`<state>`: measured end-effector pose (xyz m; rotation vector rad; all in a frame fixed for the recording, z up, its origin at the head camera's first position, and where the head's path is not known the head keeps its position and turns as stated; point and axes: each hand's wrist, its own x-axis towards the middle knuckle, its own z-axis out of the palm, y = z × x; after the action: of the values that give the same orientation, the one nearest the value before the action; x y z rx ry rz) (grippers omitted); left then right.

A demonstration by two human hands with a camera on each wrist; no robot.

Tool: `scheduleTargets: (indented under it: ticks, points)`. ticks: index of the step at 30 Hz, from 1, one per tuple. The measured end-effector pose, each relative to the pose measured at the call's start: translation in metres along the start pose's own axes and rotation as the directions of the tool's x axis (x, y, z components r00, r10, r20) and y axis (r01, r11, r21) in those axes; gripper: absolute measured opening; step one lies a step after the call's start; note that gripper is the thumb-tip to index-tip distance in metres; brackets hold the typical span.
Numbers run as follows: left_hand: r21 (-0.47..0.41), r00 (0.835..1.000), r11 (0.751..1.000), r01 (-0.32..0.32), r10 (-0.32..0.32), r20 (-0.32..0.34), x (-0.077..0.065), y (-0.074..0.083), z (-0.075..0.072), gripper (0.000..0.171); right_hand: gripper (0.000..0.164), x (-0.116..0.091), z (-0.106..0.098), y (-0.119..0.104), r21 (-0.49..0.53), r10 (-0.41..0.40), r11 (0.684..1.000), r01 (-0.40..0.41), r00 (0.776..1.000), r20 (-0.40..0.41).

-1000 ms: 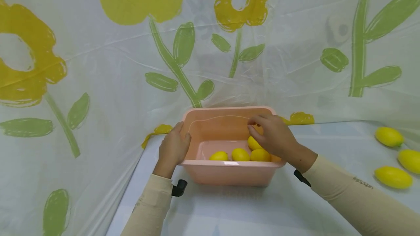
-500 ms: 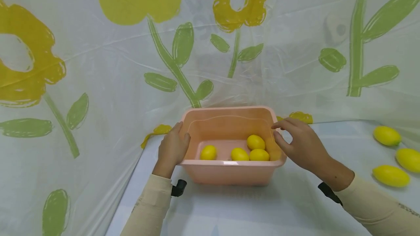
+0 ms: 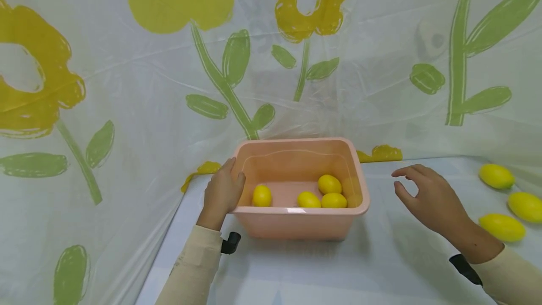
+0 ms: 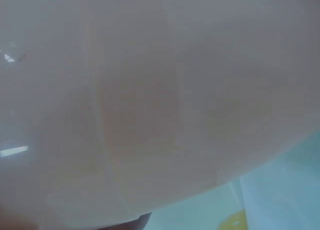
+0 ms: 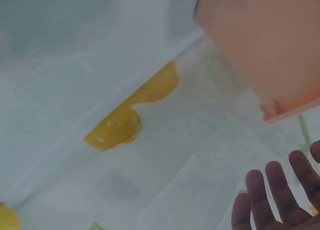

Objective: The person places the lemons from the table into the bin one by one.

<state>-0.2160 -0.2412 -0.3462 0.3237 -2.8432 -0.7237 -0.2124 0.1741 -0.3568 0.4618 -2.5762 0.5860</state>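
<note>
A pink plastic basin point(image 3: 296, 224) stands on the table with several yellow lemons inside. One lemon point(image 3: 262, 196) lies apart at its left, while the others point(image 3: 329, 184) are grouped toward the right. My left hand point(image 3: 222, 192) grips the basin's left rim, thumb on the inner side and fingers along the outside. In the left wrist view, a blurred pale surface fills most of the picture. My right hand point(image 3: 434, 201) hovers over the table between basin and loose lemons, fingers loosely bent and holding nothing. Its spread fingers point(image 5: 282, 190) show in the right wrist view.
Several loose lemons point(image 3: 502, 227) lie on the table at the far right, past my right hand. A pale blue cloth point(image 3: 305, 272) covers the table. A white sheet with printed flowers point(image 3: 372, 60) hangs close behind the basin.
My right hand has moved out of the basin and rightward toward the loose lemons. Inside, one lemon has rolled left. The left hand has stayed on the rim.
</note>
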Motion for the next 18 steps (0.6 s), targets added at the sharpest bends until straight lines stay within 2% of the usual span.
scheduleTargets:
  ticks: [5, 11, 18]
  points:
    - [-0.008, 1.0, 1.0, -0.015, 0.015, 0.002, -0.001, -0.002, 0.001, 0.057, 0.021, -0.013, -0.004, 0.021, -0.042, 0.048, 0.998, -0.046, 0.998, 0.037]
    - [-0.009, 1.0, 1.0, -0.02, 0.02, 0.008, 0.0, 0.0, 0.0, 0.058, 0.025, -0.031, -0.009, 0.051, -0.117, 0.076, 0.99, -0.073, 0.997, 0.026]
    - [0.003, 1.0, 1.0, -0.006, 0.006, 0.0, 0.0, 0.0, 0.0, 0.058, 0.036, -0.047, -0.011, 0.082, -0.251, 0.187, 0.955, -0.158, 0.978, 0.096]
